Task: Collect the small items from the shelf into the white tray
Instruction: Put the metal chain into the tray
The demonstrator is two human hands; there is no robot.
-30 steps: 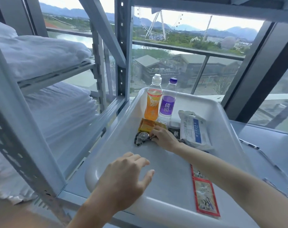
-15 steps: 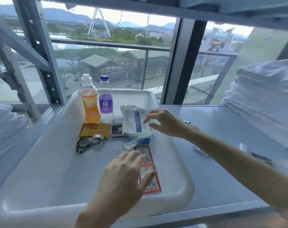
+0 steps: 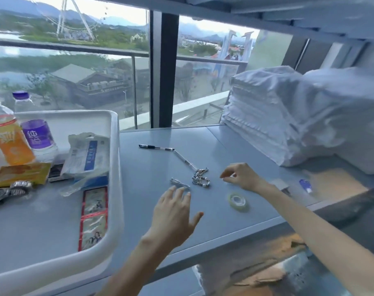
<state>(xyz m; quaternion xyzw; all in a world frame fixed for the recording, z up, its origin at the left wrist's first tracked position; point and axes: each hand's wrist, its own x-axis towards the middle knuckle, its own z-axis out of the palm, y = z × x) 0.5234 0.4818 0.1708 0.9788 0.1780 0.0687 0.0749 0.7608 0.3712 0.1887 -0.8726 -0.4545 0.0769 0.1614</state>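
Left hand: held over the shelf with fingers spread and released, the fingertips just short of a metal clip.
Right hand: fingers loosely curled, thumb and forefinger drawn close, nothing seen held; placed just right of a bead chain.
Loose items: a black pen, a clear pen and a tape roll are laid on the shelf, right of the tray.
White tray: set at the shelf's left; two bottles, a packet, a watch and a photo strip are contained.
Linen: stacked folded at far right.

glossy plastic tray, metal chain
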